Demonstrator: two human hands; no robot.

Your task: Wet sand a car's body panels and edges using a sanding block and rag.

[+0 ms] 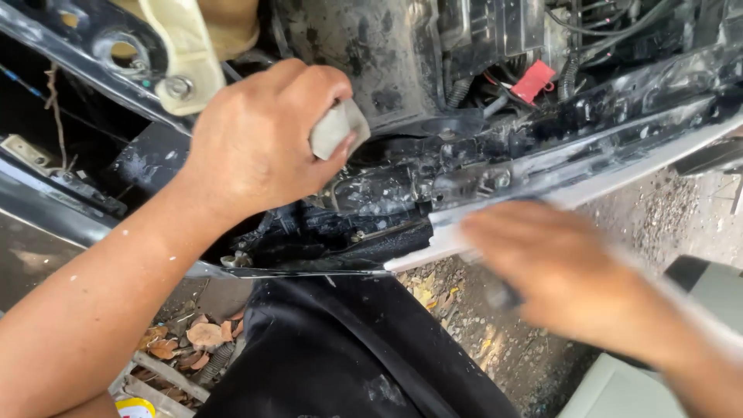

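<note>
NEAREST: black cloth (340,364) over the person's lap, low centre | LEFT: left hand (259,143) closed round a small grey block (338,128), pressed against the black engine-bay panel (387,62) | RIGHT: right hand (553,267) blurred; grips a dark handle (501,294) just below the pale bumper edge (588,182) | GROUND: dry leaves (186,340); gravel

A round yellow-and-white labelled container (135,407) sits at the bottom-left edge.
</note>
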